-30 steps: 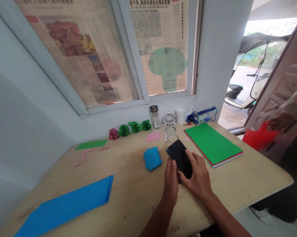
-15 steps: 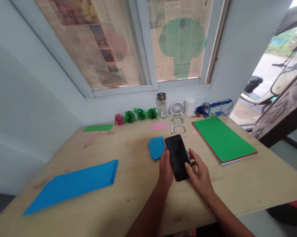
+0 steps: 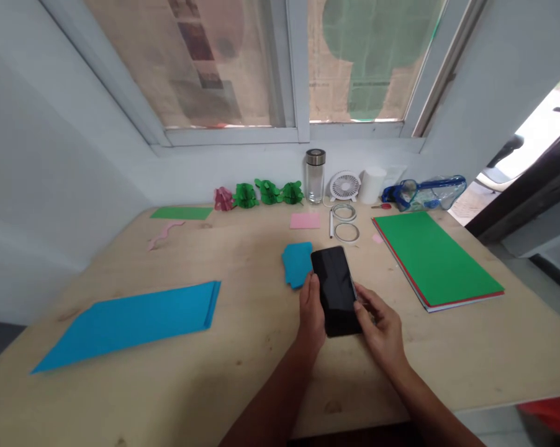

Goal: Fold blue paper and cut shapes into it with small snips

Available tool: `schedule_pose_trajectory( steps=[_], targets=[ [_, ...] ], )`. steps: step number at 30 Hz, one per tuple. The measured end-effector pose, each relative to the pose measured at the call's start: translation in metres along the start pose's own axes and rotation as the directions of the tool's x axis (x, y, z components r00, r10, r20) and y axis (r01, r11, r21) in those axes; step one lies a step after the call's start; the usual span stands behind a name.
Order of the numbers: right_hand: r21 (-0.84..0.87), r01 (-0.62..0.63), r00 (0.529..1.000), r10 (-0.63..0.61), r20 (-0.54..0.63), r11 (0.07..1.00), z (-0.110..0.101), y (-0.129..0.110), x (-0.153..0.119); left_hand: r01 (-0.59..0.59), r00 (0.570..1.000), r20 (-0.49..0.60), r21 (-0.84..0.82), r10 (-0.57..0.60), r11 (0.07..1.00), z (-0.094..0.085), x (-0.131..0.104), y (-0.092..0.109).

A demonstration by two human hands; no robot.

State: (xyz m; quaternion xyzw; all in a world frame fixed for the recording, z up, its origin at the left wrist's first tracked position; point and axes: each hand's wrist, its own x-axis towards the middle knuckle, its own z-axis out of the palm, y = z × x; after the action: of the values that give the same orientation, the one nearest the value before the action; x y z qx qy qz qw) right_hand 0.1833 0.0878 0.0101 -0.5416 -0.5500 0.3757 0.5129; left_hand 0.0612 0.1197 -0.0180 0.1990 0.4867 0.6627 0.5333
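A black phone (image 3: 336,292) with a dark screen is held above the wooden table by both hands. My left hand (image 3: 311,313) grips its left edge, fingers wrapped behind and thumb along the side. On the right edge, my right hand (image 3: 382,326) holds the lower part, its thumb at the rim of the screen. Just behind and left of the phone lie small cut blue papers (image 3: 297,264), partly covered by the phone's corner.
Folded blue paper (image 3: 135,323) lies left on the table (image 3: 247,379); a green-topped paper stack (image 3: 436,257) lies right. Along the wall stand green paper shapes (image 3: 268,191), a bottle (image 3: 315,177), a small fan (image 3: 345,185), a white roll (image 3: 372,185) and a clear pouch (image 3: 431,192).
The camera view has tilted down, so the window and the things by the wall sit higher. My right thumb has moved from over the screen to the phone's right edge.
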Motion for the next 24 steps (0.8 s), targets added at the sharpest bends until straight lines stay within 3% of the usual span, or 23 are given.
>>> schedule_pose_trajectory(
  steps=[3,10,19,24],
  targets=[
    [-0.064,0.010,1.000,-0.011,-0.013,0.998,0.000,-0.002,-0.001,-0.033,0.998,-0.052,0.075,0.037,0.997,0.000,-0.003,0.001],
    [-0.090,-0.003,0.999,0.001,-0.032,0.996,0.003,0.001,0.002,-0.120,0.991,-0.051,0.111,0.126,0.987,0.003,-0.006,0.002],
    [0.111,-0.180,0.972,0.159,0.176,0.977,-0.016,-0.001,-0.001,0.007,1.000,0.027,-0.093,-0.004,0.996,0.009,-0.007,0.023],
    [0.159,-0.219,0.963,0.186,0.196,0.963,-0.030,-0.008,-0.016,0.071,0.996,0.067,-0.131,-0.063,0.989,0.013,-0.013,0.022]
  ],
)
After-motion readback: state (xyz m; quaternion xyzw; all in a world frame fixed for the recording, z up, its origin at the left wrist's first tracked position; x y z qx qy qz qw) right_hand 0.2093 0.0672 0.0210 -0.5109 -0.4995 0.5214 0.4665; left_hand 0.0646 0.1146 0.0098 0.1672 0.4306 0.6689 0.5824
